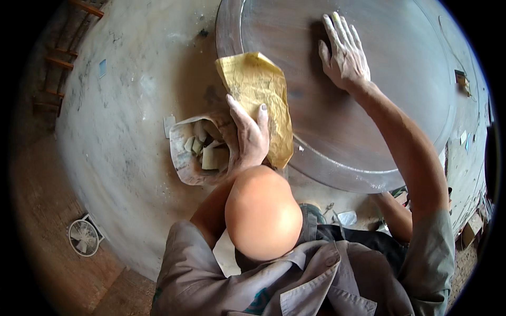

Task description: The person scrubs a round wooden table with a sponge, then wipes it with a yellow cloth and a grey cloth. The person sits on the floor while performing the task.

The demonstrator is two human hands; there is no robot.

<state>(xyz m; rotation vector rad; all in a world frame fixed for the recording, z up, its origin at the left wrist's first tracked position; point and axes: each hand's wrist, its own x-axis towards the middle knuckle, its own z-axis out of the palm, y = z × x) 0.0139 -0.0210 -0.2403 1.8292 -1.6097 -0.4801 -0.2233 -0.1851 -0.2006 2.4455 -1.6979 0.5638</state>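
Observation:
A large, round, dark brown tabletop with a pale line near its rim fills the upper right. My right hand, whitened with dust, rests flat on it with the fingers stretched out and holds nothing. Left of it, over the tabletop's edge, is a creased yellow sheet of sandpaper. My left hand grips its left side, the thumb on the face toward me and other fingers partly behind it. Close beside that hand stands an open, whitish sack with several pale pieces in it.
Dusty grey floor spreads on the left. A white fan stands at the lower left, and wooden slats lie at the upper left. A bare limb shows below the tabletop's near edge. A small box is at the far right.

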